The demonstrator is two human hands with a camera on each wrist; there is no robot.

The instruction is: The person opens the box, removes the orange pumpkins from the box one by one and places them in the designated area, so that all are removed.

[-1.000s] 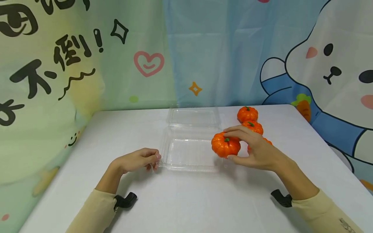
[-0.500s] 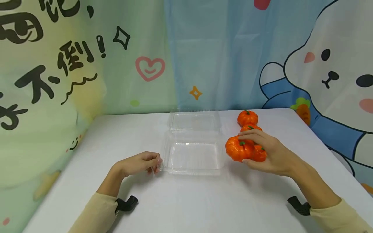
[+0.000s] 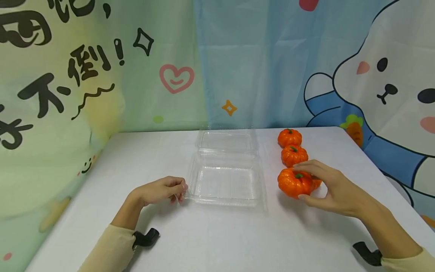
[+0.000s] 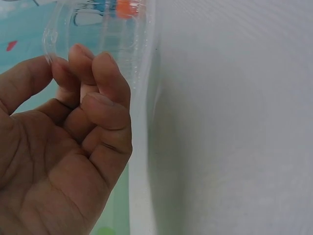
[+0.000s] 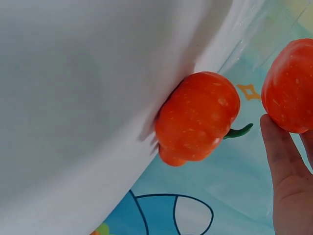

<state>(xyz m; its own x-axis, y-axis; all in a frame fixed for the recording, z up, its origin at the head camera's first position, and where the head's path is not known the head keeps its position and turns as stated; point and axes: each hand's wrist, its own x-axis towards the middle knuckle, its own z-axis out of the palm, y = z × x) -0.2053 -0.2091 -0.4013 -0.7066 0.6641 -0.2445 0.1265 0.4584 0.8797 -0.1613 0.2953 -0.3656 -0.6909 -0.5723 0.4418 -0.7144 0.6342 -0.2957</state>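
My right hand holds an orange toy pumpkin with a green stem, thumb at its near side and fingers over its top. In the right wrist view that pumpkin is cut off by the right edge, against the fingers. A second pumpkin is partly hidden behind the held one and the hand. Left of them lies an open clear plastic clamshell box, its lid folded back. My left hand pinches the box's left front corner between thumb and index finger, other fingers curled.
Two more pumpkins, a nearer one and a farther one, stand in a row toward the back right of the white table. A printed curtain hangs right behind the table's far edge.
My right hand has carried the pumpkin rightward and slightly nearer, from the box's right side to the front of the pumpkin row. The left hand stays at the box corner.
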